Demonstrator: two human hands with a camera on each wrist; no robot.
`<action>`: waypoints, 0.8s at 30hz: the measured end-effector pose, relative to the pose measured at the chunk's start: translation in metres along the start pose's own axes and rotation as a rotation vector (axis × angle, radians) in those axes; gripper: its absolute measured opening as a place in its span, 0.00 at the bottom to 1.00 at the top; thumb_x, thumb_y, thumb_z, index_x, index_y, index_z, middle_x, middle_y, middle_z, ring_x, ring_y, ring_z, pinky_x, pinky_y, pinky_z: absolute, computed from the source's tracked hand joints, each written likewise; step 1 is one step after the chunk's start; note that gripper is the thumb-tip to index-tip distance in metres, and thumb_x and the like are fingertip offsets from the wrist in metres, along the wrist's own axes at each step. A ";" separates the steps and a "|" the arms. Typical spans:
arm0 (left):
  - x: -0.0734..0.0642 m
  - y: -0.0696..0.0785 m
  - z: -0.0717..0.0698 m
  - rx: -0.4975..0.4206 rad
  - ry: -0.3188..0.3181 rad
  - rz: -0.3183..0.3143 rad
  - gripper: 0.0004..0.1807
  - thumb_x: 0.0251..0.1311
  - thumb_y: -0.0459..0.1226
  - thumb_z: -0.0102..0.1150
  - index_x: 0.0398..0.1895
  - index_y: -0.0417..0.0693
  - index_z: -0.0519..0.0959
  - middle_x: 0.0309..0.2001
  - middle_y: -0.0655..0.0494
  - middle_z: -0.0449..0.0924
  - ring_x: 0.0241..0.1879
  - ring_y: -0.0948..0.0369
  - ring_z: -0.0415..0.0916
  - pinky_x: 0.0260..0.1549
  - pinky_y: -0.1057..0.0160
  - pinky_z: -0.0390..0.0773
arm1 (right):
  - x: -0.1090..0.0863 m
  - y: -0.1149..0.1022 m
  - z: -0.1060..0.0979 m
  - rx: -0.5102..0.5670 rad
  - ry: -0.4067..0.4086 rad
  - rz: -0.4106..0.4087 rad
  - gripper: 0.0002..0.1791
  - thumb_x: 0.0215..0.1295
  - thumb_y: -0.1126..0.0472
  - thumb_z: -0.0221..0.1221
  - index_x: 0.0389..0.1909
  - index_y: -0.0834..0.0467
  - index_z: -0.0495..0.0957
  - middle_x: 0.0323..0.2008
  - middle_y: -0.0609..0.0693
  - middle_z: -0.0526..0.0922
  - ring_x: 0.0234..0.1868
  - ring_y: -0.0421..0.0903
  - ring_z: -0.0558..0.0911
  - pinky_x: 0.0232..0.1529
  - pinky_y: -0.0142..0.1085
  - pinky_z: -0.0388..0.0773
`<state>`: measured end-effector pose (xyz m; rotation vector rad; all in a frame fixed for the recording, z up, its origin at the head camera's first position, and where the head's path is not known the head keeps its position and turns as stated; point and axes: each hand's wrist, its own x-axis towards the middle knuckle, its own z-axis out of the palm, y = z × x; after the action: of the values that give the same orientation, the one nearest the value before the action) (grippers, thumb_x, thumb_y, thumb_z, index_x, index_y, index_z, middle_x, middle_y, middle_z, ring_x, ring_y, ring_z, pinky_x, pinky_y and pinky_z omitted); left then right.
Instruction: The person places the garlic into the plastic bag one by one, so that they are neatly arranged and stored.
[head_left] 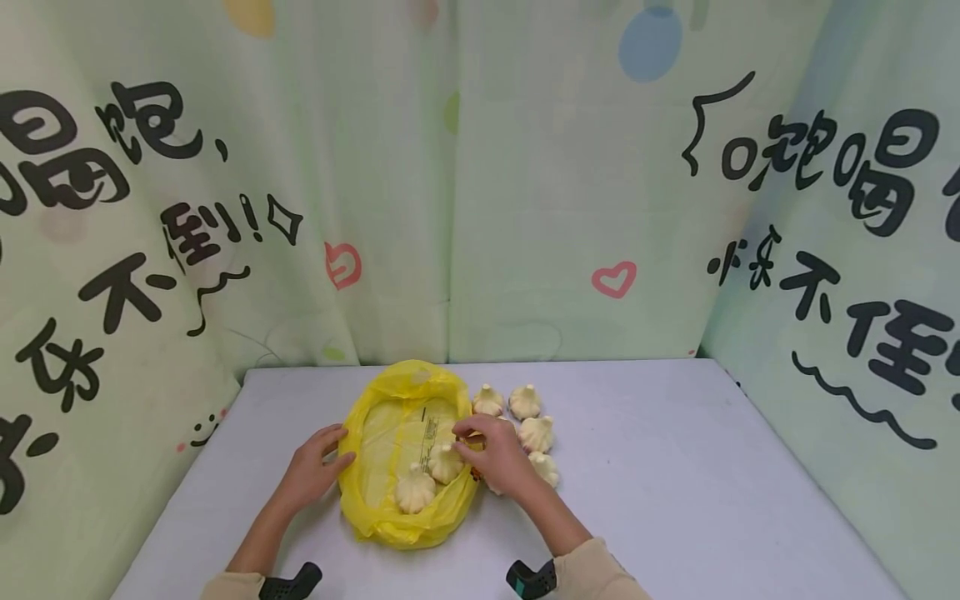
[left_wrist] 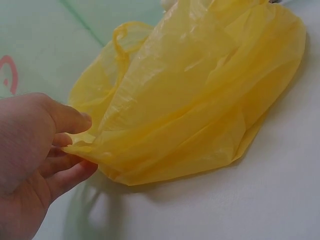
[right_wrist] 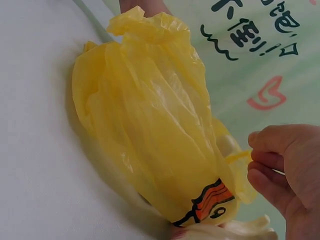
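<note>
A yellow plastic bag (head_left: 378, 408) stands with its mouth spread wide, and two garlic bulbs (head_left: 415, 489) lie inside it. At the bag's left rim is my left hand (head_left: 315, 468); in the left wrist view the edge of the bag (left_wrist: 190, 130) runs between the thumb and fingers. My right hand (head_left: 498, 454) is at the opposite rim. Its thumb and fingers pinch the yellow edge in the right wrist view, where the bag (right_wrist: 150, 110) shows an orange and black print. Just right of the bag sit several more garlic bulbs (head_left: 536, 434), partly covered by my right hand.
The white table (head_left: 660, 475) extends to both sides of the bag. Behind it hangs a pale green curtain (head_left: 525, 208) with black lettering and red hearts. Dark devices (head_left: 532, 579) are strapped at both wrists.
</note>
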<state>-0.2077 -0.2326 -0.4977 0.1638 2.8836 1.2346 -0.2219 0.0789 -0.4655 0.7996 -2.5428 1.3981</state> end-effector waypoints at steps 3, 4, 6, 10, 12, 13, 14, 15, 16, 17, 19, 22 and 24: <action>0.001 0.000 0.001 0.000 -0.006 0.004 0.30 0.67 0.37 0.56 0.68 0.30 0.63 0.71 0.34 0.58 0.65 0.38 0.66 0.60 0.44 0.73 | -0.004 0.000 -0.006 -0.014 0.037 0.008 0.08 0.60 0.66 0.64 0.41 0.59 0.83 0.41 0.56 0.84 0.43 0.50 0.84 0.43 0.37 0.86; 0.001 0.000 0.001 0.001 -0.008 0.005 0.30 0.67 0.37 0.56 0.68 0.30 0.63 0.71 0.34 0.58 0.65 0.38 0.66 0.60 0.44 0.73 | -0.006 0.000 -0.009 -0.016 0.051 0.010 0.09 0.60 0.66 0.65 0.41 0.59 0.83 0.40 0.55 0.85 0.43 0.50 0.84 0.43 0.36 0.86; 0.002 -0.001 0.002 0.004 -0.008 0.008 0.30 0.67 0.36 0.56 0.68 0.30 0.63 0.70 0.33 0.58 0.65 0.38 0.66 0.60 0.44 0.73 | -0.008 0.002 -0.014 -0.028 0.081 0.009 0.09 0.59 0.66 0.65 0.41 0.59 0.83 0.40 0.54 0.85 0.42 0.50 0.84 0.43 0.35 0.86; 0.003 -0.001 0.002 0.012 -0.007 0.012 0.30 0.67 0.36 0.56 0.68 0.30 0.63 0.70 0.33 0.59 0.64 0.38 0.67 0.60 0.44 0.73 | -0.013 0.007 -0.024 -0.022 0.128 0.053 0.10 0.57 0.66 0.67 0.41 0.58 0.84 0.39 0.51 0.85 0.43 0.47 0.84 0.44 0.32 0.85; 0.003 -0.001 0.001 0.009 -0.008 0.009 0.30 0.67 0.36 0.56 0.68 0.30 0.63 0.70 0.33 0.58 0.65 0.38 0.66 0.60 0.44 0.73 | -0.014 0.008 -0.029 -0.012 0.144 0.065 0.10 0.57 0.67 0.67 0.40 0.58 0.83 0.40 0.53 0.85 0.43 0.48 0.85 0.44 0.34 0.85; 0.003 -0.001 0.001 0.009 -0.009 0.009 0.30 0.67 0.36 0.56 0.68 0.30 0.63 0.70 0.33 0.58 0.65 0.38 0.66 0.61 0.44 0.73 | -0.015 0.009 -0.032 -0.008 0.153 0.072 0.10 0.56 0.67 0.67 0.40 0.57 0.83 0.40 0.53 0.85 0.43 0.48 0.85 0.43 0.34 0.85; 0.003 -0.001 0.000 0.005 -0.009 0.008 0.30 0.67 0.36 0.56 0.68 0.30 0.63 0.70 0.33 0.58 0.65 0.38 0.66 0.61 0.44 0.73 | -0.016 0.010 -0.034 -0.006 0.163 0.070 0.10 0.56 0.67 0.67 0.40 0.57 0.83 0.40 0.54 0.85 0.43 0.48 0.85 0.43 0.34 0.85; 0.003 0.000 0.000 0.003 -0.009 0.006 0.30 0.67 0.36 0.56 0.68 0.30 0.63 0.71 0.33 0.58 0.65 0.38 0.66 0.61 0.44 0.73 | -0.017 0.010 -0.037 -0.001 0.174 0.065 0.10 0.56 0.68 0.67 0.39 0.57 0.83 0.40 0.54 0.85 0.43 0.49 0.85 0.43 0.34 0.85; 0.003 0.000 0.000 0.000 -0.009 0.004 0.30 0.67 0.36 0.55 0.68 0.30 0.63 0.71 0.33 0.58 0.65 0.38 0.66 0.61 0.44 0.73 | -0.018 0.010 -0.039 -0.005 0.187 0.054 0.10 0.56 0.68 0.67 0.39 0.57 0.83 0.40 0.54 0.86 0.43 0.50 0.85 0.42 0.35 0.86; 0.003 0.000 -0.001 -0.002 -0.007 0.004 0.30 0.67 0.36 0.55 0.68 0.30 0.63 0.71 0.33 0.58 0.65 0.38 0.66 0.61 0.44 0.73 | -0.018 0.010 -0.041 -0.004 0.199 0.045 0.10 0.55 0.69 0.67 0.39 0.58 0.84 0.40 0.54 0.86 0.43 0.50 0.85 0.42 0.35 0.86; 0.003 0.001 -0.001 0.001 -0.004 0.006 0.30 0.67 0.37 0.55 0.68 0.30 0.63 0.70 0.34 0.58 0.65 0.38 0.66 0.61 0.44 0.73 | -0.020 0.012 -0.045 -0.015 0.223 0.034 0.10 0.55 0.69 0.67 0.38 0.59 0.84 0.39 0.52 0.86 0.42 0.49 0.85 0.41 0.33 0.85; 0.001 0.000 -0.001 0.005 0.004 0.010 0.30 0.67 0.37 0.56 0.67 0.30 0.64 0.70 0.33 0.59 0.64 0.38 0.67 0.60 0.45 0.73 | -0.023 0.014 -0.050 -0.018 0.241 0.034 0.09 0.55 0.70 0.67 0.38 0.60 0.84 0.38 0.53 0.86 0.41 0.50 0.85 0.41 0.33 0.85; -0.001 0.000 -0.002 0.008 0.006 0.015 0.30 0.67 0.37 0.56 0.67 0.29 0.64 0.69 0.33 0.60 0.64 0.38 0.68 0.60 0.45 0.74 | -0.025 0.017 -0.052 -0.018 0.244 0.040 0.10 0.55 0.70 0.67 0.39 0.61 0.84 0.37 0.54 0.86 0.40 0.50 0.85 0.41 0.31 0.85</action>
<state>-0.2068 -0.2338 -0.4968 0.1828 2.8982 1.2287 -0.2158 0.1381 -0.4583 0.5404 -2.3928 1.3881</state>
